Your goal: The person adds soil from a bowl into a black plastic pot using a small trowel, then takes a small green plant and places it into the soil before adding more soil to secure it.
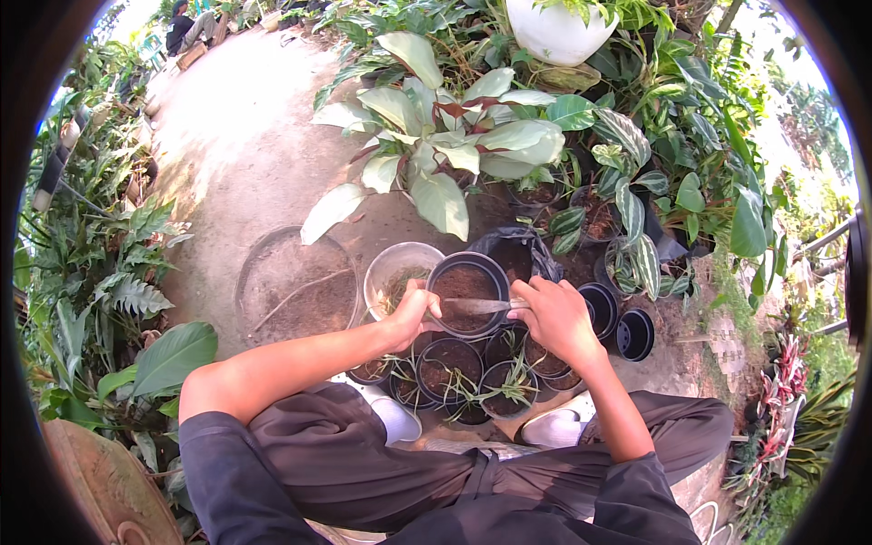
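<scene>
My left hand (411,315) grips the left rim of a black plastic pot (470,328) that holds brown soil. In my right hand (555,319) is the handle of a small metal trowel (473,306), its blade pointing left across the pot's soil. Left of this pot stands a pale round basin (402,253) with dry grass or roots in it. Behind it sits a black plastic bag (521,240) with dark soil inside. Several small pots with soil and narrow-leaved seedlings (514,390) crowd together between my feet, partly hidden under the held pot and my hands.
Two empty black pots (634,335) stand to the right. A large round tray (297,289) with a thin stick lies on the left. A broad-leaved potted plant (443,143) spreads ahead, near a white planter (560,30). Another person (187,30) sits far off at upper left.
</scene>
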Demonstrator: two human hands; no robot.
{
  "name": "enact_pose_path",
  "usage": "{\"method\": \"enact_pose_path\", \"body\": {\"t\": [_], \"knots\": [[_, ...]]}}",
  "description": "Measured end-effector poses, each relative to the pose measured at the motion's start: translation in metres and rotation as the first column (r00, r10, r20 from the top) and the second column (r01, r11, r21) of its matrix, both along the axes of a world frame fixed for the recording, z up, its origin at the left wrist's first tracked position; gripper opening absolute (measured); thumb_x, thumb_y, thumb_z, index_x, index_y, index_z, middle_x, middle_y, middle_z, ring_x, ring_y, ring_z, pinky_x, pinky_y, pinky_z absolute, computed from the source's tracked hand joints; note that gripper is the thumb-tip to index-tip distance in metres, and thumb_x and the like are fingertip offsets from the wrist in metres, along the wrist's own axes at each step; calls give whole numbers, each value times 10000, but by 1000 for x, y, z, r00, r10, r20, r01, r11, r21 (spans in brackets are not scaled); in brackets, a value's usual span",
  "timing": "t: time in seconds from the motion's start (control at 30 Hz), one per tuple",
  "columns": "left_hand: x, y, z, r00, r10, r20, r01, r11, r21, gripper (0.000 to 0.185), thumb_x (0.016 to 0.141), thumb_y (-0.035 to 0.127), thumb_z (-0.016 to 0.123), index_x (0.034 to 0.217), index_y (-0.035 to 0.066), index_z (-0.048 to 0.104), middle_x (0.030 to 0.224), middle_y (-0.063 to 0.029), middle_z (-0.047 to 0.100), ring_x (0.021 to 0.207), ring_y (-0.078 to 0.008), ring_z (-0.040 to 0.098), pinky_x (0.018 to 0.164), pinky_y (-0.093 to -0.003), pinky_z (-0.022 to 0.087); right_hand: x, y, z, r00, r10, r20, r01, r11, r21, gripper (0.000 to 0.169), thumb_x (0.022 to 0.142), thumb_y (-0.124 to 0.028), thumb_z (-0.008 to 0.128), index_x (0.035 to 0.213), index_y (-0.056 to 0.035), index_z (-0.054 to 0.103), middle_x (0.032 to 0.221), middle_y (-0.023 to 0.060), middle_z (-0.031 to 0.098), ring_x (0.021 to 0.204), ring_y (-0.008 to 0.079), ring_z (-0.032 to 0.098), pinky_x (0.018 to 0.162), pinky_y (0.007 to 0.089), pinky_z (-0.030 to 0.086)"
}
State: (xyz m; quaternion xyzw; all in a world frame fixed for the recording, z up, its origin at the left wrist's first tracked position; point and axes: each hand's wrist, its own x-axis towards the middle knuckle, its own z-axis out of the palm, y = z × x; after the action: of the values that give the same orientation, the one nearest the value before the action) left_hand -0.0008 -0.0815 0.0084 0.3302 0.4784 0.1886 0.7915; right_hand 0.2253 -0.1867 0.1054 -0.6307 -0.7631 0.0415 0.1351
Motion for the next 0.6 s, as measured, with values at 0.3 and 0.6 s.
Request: {"method": "enact_pose_path", "body": {"t": [0.3, 0.6], "knots": [[-2, 3, -4, 999, -35, 21, 35, 999, 5, 586, 650, 21, 511, 1200, 51, 311, 1089, -112, 393, 977, -258, 479, 862, -474, 476, -1, 1, -14, 1000, 10, 7, -9, 995, -99, 221, 863, -252, 628, 1017, -112, 554, 860, 78, 582, 823, 296, 587, 750, 400, 428], [-3, -4, -3, 998, -42, 45, 44, 999, -22, 634, 653, 41, 523, 1242, 37, 288, 1159, -147, 377, 1050, -278, 455, 886, -490, 467, -1, 5, 6, 995, -87, -38, 84, 994, -62, 211, 868, -250, 625, 1006, -108, 550, 885, 86, 601, 837, 302, 596, 752, 401, 425]]}}
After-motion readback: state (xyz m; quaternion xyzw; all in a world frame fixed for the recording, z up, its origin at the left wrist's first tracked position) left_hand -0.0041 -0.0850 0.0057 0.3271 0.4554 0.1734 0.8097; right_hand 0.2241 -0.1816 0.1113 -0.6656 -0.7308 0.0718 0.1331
